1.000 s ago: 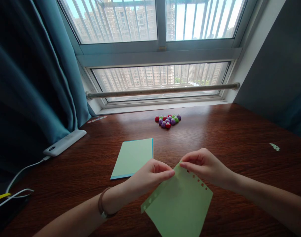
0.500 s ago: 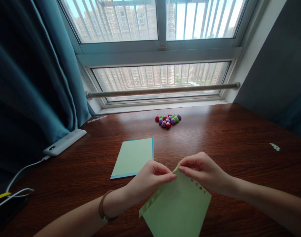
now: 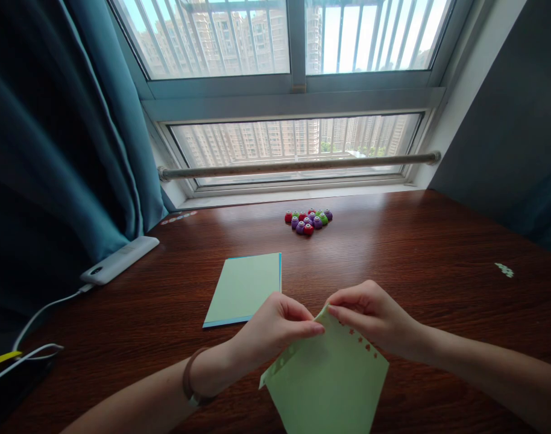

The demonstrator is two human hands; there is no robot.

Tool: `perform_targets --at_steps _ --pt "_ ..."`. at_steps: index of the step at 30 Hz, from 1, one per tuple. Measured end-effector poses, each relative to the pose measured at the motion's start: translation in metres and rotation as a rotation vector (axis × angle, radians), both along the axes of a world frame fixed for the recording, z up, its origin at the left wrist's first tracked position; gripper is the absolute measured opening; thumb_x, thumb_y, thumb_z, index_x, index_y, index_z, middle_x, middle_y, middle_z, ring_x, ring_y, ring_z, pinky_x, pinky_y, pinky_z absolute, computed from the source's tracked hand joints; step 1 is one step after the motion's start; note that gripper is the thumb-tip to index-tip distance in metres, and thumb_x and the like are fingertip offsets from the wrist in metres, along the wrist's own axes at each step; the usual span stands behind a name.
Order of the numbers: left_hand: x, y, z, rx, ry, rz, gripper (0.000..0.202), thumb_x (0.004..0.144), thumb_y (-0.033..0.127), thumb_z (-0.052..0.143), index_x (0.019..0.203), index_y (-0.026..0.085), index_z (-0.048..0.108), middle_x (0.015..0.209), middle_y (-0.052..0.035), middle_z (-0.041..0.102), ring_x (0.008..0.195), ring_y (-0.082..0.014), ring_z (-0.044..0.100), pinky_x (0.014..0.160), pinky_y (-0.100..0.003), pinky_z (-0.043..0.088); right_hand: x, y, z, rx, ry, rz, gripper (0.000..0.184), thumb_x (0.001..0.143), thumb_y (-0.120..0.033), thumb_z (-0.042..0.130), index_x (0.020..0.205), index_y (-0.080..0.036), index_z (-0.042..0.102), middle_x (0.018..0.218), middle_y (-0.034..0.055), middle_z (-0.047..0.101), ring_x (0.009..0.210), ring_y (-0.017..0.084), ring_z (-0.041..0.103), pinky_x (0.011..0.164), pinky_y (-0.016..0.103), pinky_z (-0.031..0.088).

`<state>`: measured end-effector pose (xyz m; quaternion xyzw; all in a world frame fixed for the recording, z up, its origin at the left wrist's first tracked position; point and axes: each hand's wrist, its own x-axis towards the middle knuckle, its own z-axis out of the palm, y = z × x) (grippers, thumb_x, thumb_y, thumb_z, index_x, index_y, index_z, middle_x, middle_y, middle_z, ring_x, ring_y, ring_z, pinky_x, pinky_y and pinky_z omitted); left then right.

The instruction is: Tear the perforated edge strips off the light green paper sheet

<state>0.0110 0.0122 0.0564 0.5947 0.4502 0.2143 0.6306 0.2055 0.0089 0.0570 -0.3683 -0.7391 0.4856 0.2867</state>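
Observation:
A light green sheet of paper (image 3: pixel 332 380) is held up by its far corner above the near part of the table. My left hand (image 3: pixel 284 319) pinches it between thumb and forefinger just left of that corner. Right beside it, my right hand (image 3: pixel 368 310) grips the corner with closed fingertips. Small shaped holes run along the sheet's right edge. The left edge is folded over into a narrow strip (image 3: pixel 282 361), with faint holes along it. Beyond my left hand lies a stack of light green and blue paper (image 3: pixel 246 286).
Several small red, purple and green craft punches (image 3: pixel 308 222) cluster near the window. Little green paper cutouts (image 3: pixel 504 269) lie at the right, pale ones (image 3: pixel 179 217) at the far left. A white power strip (image 3: pixel 120 260) with cables sits by the blue curtain (image 3: pixel 122 150).
The sheet has shifted slightly to the right, and its folded left strip sits a little differently. Both hands keep their pinch at the corner, nearly in place.

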Motion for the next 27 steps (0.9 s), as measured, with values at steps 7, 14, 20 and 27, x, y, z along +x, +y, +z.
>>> perform_targets --at_steps 7,14,20,27 --pt "0.001 0.000 -0.001 0.004 -0.044 -0.015 0.031 0.067 0.040 0.065 0.068 0.009 0.066 0.057 -0.0001 0.055 0.054 -0.0090 0.042 0.051 -0.020 0.031 -0.002 -0.001 0.002 0.090 -0.025 0.011 0.029 0.085 -0.027 0.046 0.069 -0.009 0.063 0.053 -0.0033 0.034 0.049 0.006 0.027 0.043 0.019 0.022" --pt "-0.002 -0.002 -0.001 0.094 -0.030 -0.026 0.031 0.073 0.040 0.060 0.073 0.010 0.068 0.066 -0.0031 0.061 0.062 -0.0124 0.049 0.057 -0.021 0.037 -0.001 -0.003 0.004 0.146 -0.034 0.011 0.028 0.085 -0.028 0.047 0.078 -0.010 0.066 0.056 -0.0012 0.047 0.051 0.007 0.036 0.046 0.018 0.029" --pt "-0.003 -0.006 0.003 0.204 -0.014 0.017 0.029 0.075 0.039 0.059 0.070 0.011 0.068 0.063 -0.0023 0.061 0.059 -0.0115 0.049 0.054 -0.019 0.037 0.002 -0.002 0.009 -0.091 0.079 0.045 0.035 0.089 -0.037 0.042 0.088 -0.011 0.065 0.069 0.0030 0.057 0.058 0.010 0.045 0.050 0.019 0.034" --pt "-0.001 -0.011 -0.003 0.251 0.026 0.028 0.030 0.076 0.036 0.058 0.066 0.010 0.068 0.057 -0.0016 0.057 0.055 -0.0099 0.044 0.049 -0.019 0.033 -0.004 -0.003 -0.001 0.031 0.056 -0.045 0.024 0.082 -0.033 0.054 0.077 -0.011 0.064 0.064 0.0020 0.058 0.058 0.010 0.046 0.052 0.019 0.036"
